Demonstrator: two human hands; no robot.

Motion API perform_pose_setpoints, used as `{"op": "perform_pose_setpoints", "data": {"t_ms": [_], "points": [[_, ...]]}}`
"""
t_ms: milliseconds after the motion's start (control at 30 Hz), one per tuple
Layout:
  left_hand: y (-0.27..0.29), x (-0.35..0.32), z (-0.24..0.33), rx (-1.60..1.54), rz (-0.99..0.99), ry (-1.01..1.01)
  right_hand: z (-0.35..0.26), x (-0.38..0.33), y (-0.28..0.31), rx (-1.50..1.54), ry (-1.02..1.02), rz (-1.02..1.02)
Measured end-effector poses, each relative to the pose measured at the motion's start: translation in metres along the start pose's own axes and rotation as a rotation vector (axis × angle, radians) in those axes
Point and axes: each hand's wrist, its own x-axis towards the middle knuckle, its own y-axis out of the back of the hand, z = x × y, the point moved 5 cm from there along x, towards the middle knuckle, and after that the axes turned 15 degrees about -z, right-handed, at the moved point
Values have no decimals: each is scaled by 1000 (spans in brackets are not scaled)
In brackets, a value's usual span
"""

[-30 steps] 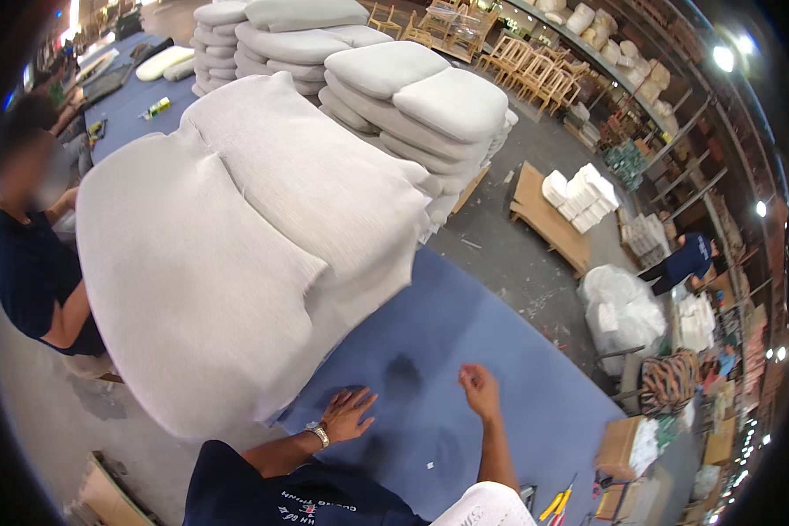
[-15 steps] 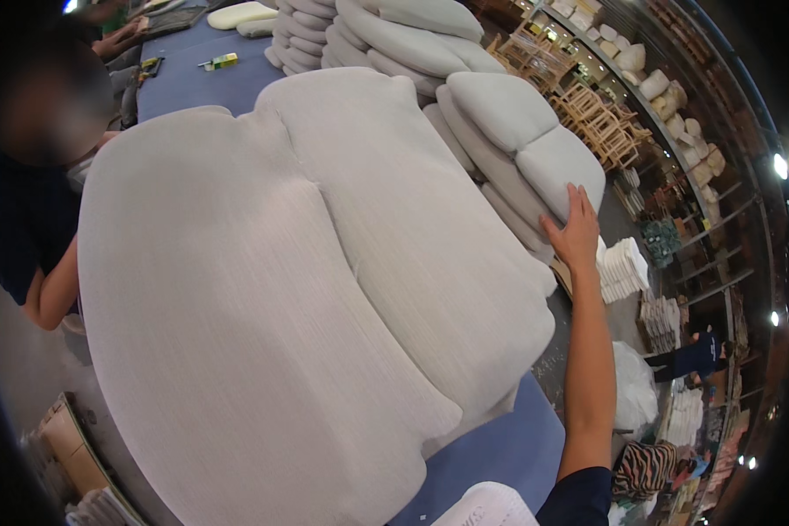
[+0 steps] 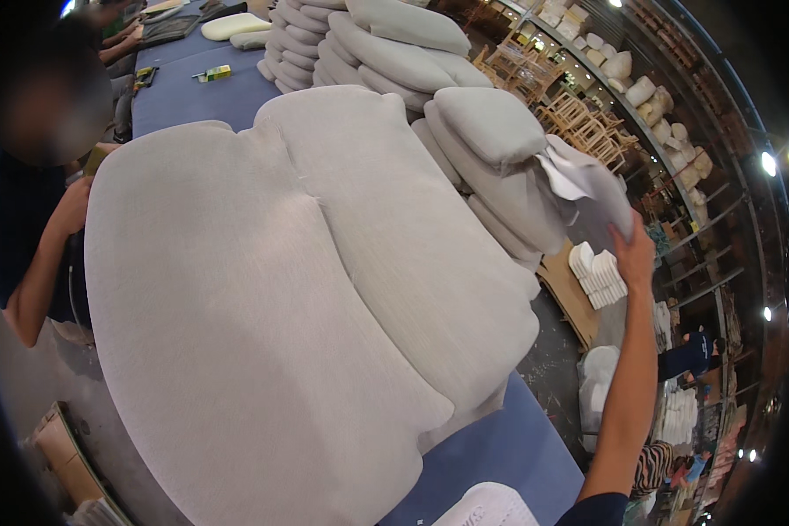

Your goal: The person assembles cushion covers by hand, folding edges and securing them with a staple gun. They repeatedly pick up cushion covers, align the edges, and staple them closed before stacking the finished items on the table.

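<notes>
While your right hand (image 3: 633,252) grasps the outer edge of the grey pad (image 3: 603,195), your left is out of view, so I cannot tell its state. You have the pad beyond the right side of the big cushion (image 3: 228,316), beside the stack (image 3: 500,197). Lifting looks partly done: the outer end is up and bent, white showing underneath, but the inner end lies close against the stack, so full separation seems left. A co-worker (image 3: 35,228) is left of the big cushion.
</notes>
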Motion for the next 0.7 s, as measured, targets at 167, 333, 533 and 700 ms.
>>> {"op": "perform_pose_setpoints", "data": {"t_ms": [167, 333, 533, 700], "points": [[-15, -12, 4, -64, -16, -49, 74, -105, 153, -53, -53, 243], [-6, -11, -23, 133, -93, -8, 65, -178, 243, 8, -167, 80], [32, -4, 20, 345, -242, 53, 62, -391, 140, -51, -491, -337], [22, -1, 37, 394, -297, 74, 60, -583, 76, 109, -786, -257]]}}
